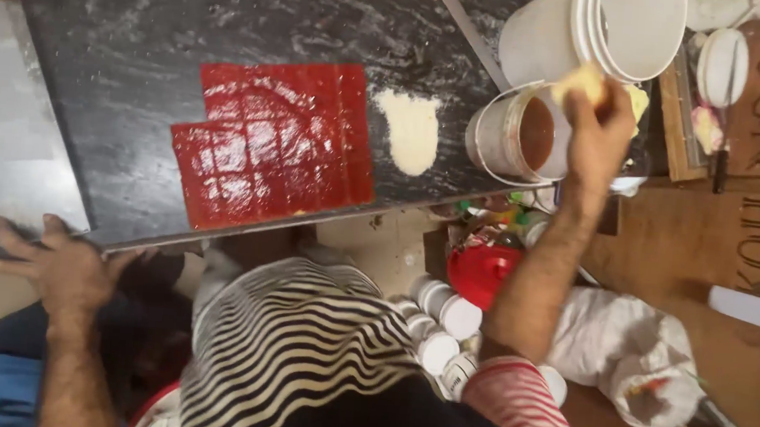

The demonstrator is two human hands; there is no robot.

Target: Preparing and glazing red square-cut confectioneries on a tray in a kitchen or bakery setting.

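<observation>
Looks like the dough-grabbing step: right hand [598, 130], upper right of frame, fingers clamped on a pale yellow dough lump [584, 82] over the round metal tin of brown sauce [518, 134]. Left hand [65, 266] lies flat, fingers spread, lower left. I'd say next it needs carrying to the heap of pale flour [410, 129] beside the glossy red scored sheet [274, 145] on the dark marble counter [126, 57].

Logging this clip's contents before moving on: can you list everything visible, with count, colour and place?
Stone counter: one, dark marbled, upper left.
Scored sheets: two overlapping, red, on the counter.
Powder pile: one, pale cream, right of the sheets.
Metal can: one, silver with brown contents, counter's right edge.
Buckets: stacked, white, count unclear, top right.
Lid: one, red, below the counter.
Small jars: several, white, by the person's lap.
Cloth bag: one, white, lower right.
Left hand: spread at the counter's near-left edge.
Right hand: holding a yellowish lump over the can.
</observation>
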